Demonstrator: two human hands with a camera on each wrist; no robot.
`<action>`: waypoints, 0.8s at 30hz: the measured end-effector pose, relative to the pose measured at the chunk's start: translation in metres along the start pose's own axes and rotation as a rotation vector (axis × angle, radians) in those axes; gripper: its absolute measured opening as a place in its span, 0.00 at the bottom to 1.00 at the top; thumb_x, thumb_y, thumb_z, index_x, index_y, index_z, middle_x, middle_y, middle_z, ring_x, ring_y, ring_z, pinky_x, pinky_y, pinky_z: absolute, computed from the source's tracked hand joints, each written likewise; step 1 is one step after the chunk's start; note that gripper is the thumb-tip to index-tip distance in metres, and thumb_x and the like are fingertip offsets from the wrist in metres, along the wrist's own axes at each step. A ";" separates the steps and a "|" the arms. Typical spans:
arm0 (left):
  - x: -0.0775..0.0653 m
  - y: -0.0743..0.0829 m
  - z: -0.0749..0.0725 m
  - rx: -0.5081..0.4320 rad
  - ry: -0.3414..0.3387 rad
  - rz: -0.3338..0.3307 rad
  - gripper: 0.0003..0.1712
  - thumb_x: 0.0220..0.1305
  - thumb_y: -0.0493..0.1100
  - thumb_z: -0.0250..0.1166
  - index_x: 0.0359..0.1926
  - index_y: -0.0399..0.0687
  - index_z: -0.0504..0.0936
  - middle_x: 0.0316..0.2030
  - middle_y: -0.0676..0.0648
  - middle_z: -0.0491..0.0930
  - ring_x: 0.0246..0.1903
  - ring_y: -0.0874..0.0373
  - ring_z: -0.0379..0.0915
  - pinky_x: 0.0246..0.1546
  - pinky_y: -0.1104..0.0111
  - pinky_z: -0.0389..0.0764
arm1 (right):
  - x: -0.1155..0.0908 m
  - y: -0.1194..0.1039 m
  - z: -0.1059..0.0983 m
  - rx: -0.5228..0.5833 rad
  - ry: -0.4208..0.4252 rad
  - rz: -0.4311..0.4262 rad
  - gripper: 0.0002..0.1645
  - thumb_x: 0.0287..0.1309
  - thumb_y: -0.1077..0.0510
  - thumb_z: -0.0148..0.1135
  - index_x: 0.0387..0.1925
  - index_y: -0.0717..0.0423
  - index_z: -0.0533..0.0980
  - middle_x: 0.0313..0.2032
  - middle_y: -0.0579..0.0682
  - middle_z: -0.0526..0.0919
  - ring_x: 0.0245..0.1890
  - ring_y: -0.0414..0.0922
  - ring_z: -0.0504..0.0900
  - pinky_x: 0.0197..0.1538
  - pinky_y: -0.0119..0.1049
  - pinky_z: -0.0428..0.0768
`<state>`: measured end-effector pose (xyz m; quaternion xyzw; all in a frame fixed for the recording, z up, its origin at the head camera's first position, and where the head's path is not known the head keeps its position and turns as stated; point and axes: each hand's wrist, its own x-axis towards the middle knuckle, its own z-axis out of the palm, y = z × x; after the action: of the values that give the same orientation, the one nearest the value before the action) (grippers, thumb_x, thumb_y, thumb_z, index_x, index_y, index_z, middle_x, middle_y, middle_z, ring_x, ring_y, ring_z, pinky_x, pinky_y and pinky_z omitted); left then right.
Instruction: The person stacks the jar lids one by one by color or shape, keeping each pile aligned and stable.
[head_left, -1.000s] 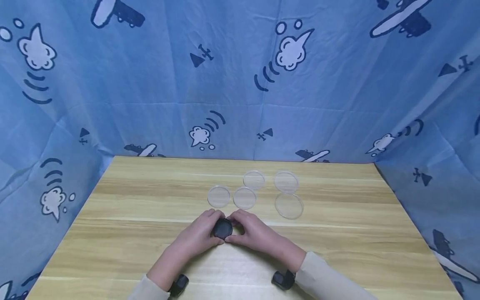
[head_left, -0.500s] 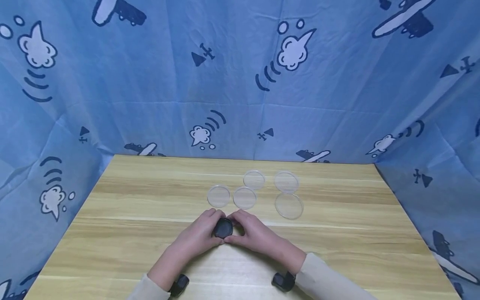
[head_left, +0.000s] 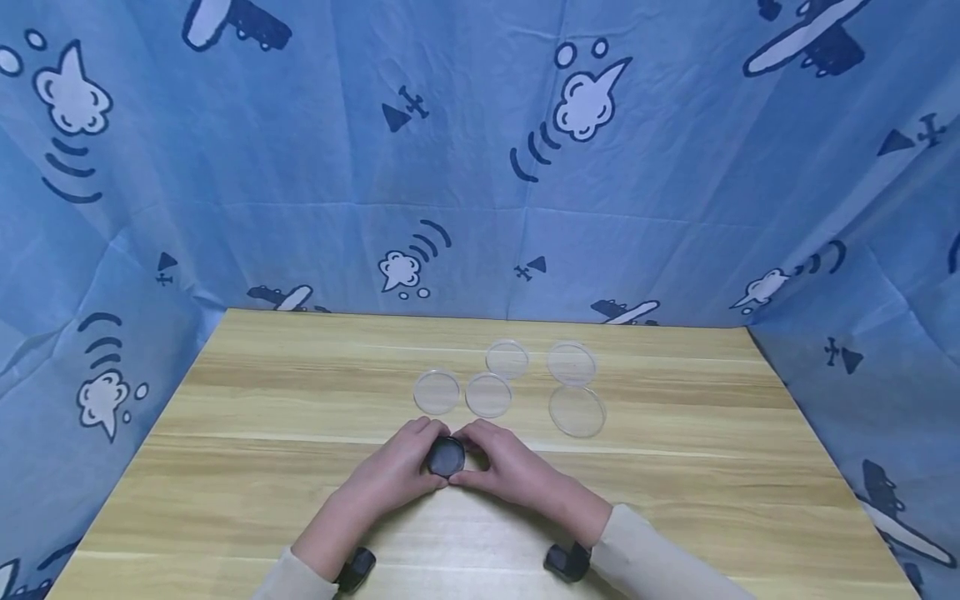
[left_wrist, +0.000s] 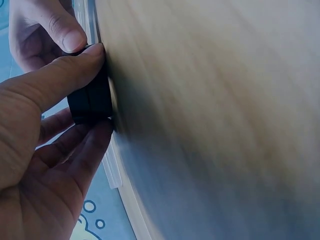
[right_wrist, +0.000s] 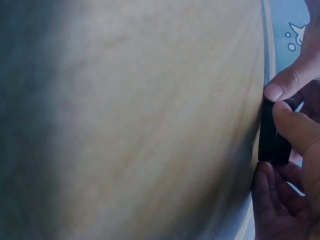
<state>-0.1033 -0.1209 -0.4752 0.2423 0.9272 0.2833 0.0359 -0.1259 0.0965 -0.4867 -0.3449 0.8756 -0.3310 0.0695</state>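
A small round black box [head_left: 446, 457], short like a puck, sits low at the tabletop between both hands. A faint seam runs round its dark side [left_wrist: 90, 102] in the left wrist view. My left hand [head_left: 399, 468] grips it from the left, thumb at the near side and fingers at the far side. From the right, my right hand [head_left: 512, 467] pinches it the same way, and the two thumbs nearly meet at its near edge. In the right wrist view, fingers cover part of the black box [right_wrist: 270, 132].
Beyond the hands lie several clear round dishes: a left one [head_left: 437, 392], a middle one [head_left: 489, 395], and a larger one [head_left: 577, 411] to the right. They rest on a wooden table [head_left: 247, 433], with a blue patterned curtain [head_left: 465, 167] behind and at the sides.
The top of the black box looks lighter grey now than before. Both hands keep nearly the same place and grip; the dishes have not moved.
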 end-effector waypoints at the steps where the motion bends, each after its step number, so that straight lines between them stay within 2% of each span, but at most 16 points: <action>1: 0.000 0.000 0.000 -0.003 -0.002 -0.001 0.31 0.52 0.40 0.82 0.56 0.43 0.79 0.46 0.48 0.81 0.46 0.58 0.76 0.52 0.59 0.82 | 0.000 0.000 0.000 0.001 -0.002 0.001 0.27 0.60 0.49 0.76 0.57 0.54 0.80 0.51 0.46 0.86 0.51 0.40 0.83 0.60 0.38 0.82; 11: 0.002 0.000 -0.003 -0.038 -0.002 0.003 0.31 0.50 0.38 0.83 0.53 0.42 0.79 0.49 0.47 0.83 0.48 0.56 0.78 0.54 0.58 0.81 | -0.001 -0.004 -0.001 0.021 -0.010 0.017 0.27 0.60 0.51 0.76 0.58 0.54 0.79 0.52 0.48 0.85 0.53 0.41 0.82 0.61 0.39 0.81; 18: 0.002 0.000 -0.006 -0.047 -0.002 0.006 0.31 0.48 0.38 0.83 0.53 0.42 0.79 0.48 0.46 0.82 0.48 0.55 0.78 0.54 0.57 0.81 | 0.001 -0.002 -0.009 0.068 -0.056 0.021 0.33 0.62 0.46 0.74 0.62 0.58 0.77 0.55 0.51 0.83 0.56 0.46 0.84 0.63 0.41 0.81; 21: 0.003 -0.001 -0.005 -0.047 -0.007 0.010 0.31 0.49 0.38 0.84 0.52 0.42 0.78 0.48 0.47 0.82 0.48 0.56 0.78 0.54 0.57 0.81 | 0.000 0.003 -0.016 0.077 -0.018 0.040 0.32 0.65 0.46 0.72 0.62 0.61 0.77 0.55 0.53 0.83 0.56 0.49 0.85 0.62 0.43 0.83; 24: 0.004 -0.001 -0.004 -0.042 -0.012 0.012 0.31 0.49 0.38 0.84 0.52 0.43 0.78 0.47 0.47 0.82 0.49 0.56 0.78 0.55 0.57 0.81 | -0.002 0.007 -0.023 0.034 0.071 0.090 0.31 0.66 0.48 0.71 0.62 0.62 0.76 0.55 0.55 0.83 0.56 0.50 0.84 0.62 0.47 0.83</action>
<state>-0.1077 -0.1220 -0.4720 0.2489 0.9193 0.3016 0.0450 -0.1369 0.1141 -0.4736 -0.2918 0.8864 -0.3545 0.0589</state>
